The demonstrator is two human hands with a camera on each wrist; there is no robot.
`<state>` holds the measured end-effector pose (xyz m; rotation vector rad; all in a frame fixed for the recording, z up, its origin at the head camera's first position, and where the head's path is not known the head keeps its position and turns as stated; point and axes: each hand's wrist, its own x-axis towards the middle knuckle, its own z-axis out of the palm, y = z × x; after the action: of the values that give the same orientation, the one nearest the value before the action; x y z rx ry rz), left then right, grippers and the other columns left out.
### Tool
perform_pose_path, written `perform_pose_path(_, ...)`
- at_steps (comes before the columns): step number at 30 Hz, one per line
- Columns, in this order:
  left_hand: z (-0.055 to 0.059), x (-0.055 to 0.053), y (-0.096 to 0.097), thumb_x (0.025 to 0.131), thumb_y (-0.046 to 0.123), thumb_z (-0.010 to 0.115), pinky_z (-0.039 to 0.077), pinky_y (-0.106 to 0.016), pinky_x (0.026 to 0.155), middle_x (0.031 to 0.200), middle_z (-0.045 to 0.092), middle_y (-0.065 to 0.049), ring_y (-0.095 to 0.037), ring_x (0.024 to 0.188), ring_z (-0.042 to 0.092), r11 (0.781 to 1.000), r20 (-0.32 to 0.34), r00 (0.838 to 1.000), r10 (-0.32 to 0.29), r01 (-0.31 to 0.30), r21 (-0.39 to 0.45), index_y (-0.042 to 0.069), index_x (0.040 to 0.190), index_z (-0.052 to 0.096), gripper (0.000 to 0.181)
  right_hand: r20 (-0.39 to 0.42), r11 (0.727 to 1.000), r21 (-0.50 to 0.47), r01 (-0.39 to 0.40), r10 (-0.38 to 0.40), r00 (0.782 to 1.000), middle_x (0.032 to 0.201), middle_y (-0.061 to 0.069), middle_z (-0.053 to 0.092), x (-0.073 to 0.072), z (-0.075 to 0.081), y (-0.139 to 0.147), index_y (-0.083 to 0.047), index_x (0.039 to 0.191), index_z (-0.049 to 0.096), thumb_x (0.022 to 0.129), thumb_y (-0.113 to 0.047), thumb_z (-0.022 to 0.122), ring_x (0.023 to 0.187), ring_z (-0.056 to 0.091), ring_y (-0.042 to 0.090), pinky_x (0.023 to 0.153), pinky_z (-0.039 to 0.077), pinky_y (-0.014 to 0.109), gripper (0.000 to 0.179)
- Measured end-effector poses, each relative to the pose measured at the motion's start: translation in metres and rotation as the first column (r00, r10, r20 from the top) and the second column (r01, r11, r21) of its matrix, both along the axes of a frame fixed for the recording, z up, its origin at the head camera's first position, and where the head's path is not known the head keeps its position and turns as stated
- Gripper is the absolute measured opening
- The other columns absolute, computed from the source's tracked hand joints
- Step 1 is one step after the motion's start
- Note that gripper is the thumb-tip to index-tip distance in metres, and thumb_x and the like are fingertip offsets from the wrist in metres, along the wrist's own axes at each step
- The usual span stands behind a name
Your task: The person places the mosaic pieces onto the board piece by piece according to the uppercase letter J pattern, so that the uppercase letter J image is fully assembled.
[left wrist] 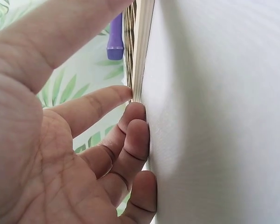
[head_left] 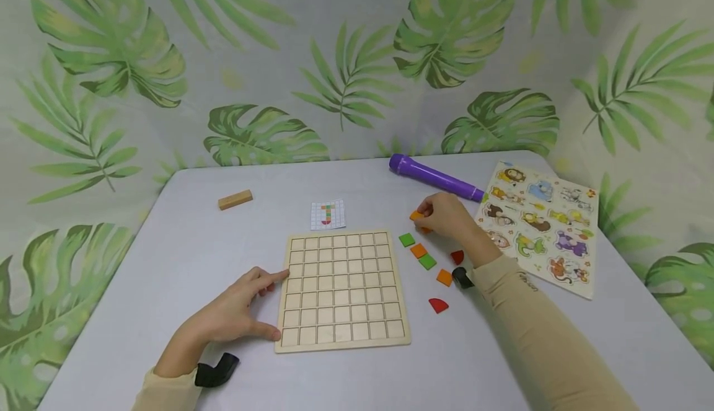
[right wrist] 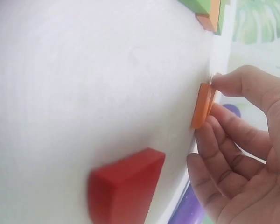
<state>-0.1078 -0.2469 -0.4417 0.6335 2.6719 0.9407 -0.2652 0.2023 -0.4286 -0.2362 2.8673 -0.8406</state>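
Left hand (head_left: 237,305), loosely spread, touches left edge of square gridded pale-wood board (head_left: 342,293), seemingly steadying it; right hand (head_left: 446,216) pinches flat orange wooden-looking tile (head_left: 416,216) toward white table (head_left: 240,243)'s far edge.

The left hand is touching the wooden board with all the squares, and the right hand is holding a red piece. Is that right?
Not quite: the right hand is holding an orange piece, not a red one. The right wrist view shows it. The left hand is indeed touching the wooden board with the squares.
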Motion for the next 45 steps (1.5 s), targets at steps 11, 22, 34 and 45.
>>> perform_pose_path(11,0.004,-0.001,0.004,0.068,0.043,0.101,0.041,-0.028,0.09,0.119,0.054,0.003,-0.014,0.109,0.046,1.0,-0.011,1.0,0.009,-0.01,-0.027,0.014,0.161,0.051,0.109,-0.073,0.996,-0.049,-0.08,0.076,0.994,0.102,0.012,0.076,0.003,0.007,-0.02,-0.001,0.111,0.078,0.094,-0.026,0.081,0.092,0.067,0.024,0.086,0.056,0.038,0.031)
perform_pose_path(22,0.004,0.001,0.006,0.068,0.043,0.101,0.04,-0.027,0.086,0.117,0.054,0.001,-0.015,0.105,0.045,0.999,-0.02,1.0,0.018,-0.019,-0.032,0.014,0.16,0.052,0.108,-0.078,0.976,-0.098,-0.196,0.188,0.979,0.104,0.01,0.075,0.018,0.021,-0.061,-0.003,0.114,0.079,0.093,-0.023,0.083,0.097,0.066,0.025,0.092,0.056,0.041,0.029)
perform_pose_path(34,0.006,0.003,0.005,0.068,0.045,0.101,0.041,-0.029,0.088,0.12,0.055,0.002,-0.014,0.108,0.047,0.998,-0.014,0.999,0.03,-0.031,-0.048,0.017,0.16,0.052,0.109,-0.068,0.934,-0.121,-0.335,0.329,0.942,0.111,0.008,0.077,0.028,0.018,-0.108,-0.005,0.113,0.081,0.093,-0.019,0.083,0.101,0.069,0.021,0.094,0.059,0.036,0.025)
perform_pose_path(45,0.004,0.003,0.004,0.068,0.046,0.101,0.041,-0.028,0.088,0.118,0.055,0.002,-0.014,0.107,0.046,0.999,-0.02,0.999,0.027,-0.028,-0.037,0.016,0.16,0.052,0.108,-0.068,0.893,-0.139,-0.427,0.422,0.904,0.108,0.006,0.075,0.037,0.006,-0.138,-0.004,0.112,0.081,0.092,-0.012,0.081,0.092,0.065,0.015,0.087,0.056,0.027,0.022)
